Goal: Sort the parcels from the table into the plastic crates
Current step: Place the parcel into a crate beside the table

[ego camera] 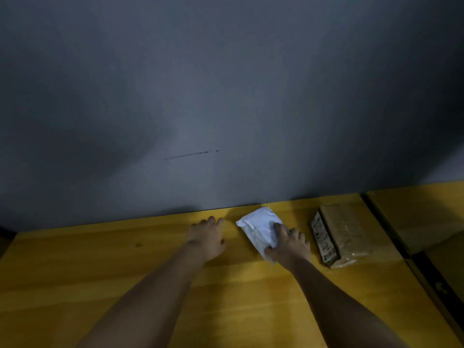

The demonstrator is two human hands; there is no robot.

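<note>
White soft parcel (258,228) is pinched by the right hand (288,243); the left hand (208,234) rests spread. Brown box (339,234) waits on the table (125,259); no crates show.

grey wall (226,84) with a dark streak (187,154), perhaps a scratch.

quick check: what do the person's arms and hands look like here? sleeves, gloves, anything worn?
Both forearms are bare as far as the frame shows, with no sleeves in view. The left hand and right hand wear no gloves. No watch, ring or band is visible, though dim light limits detail.
</note>
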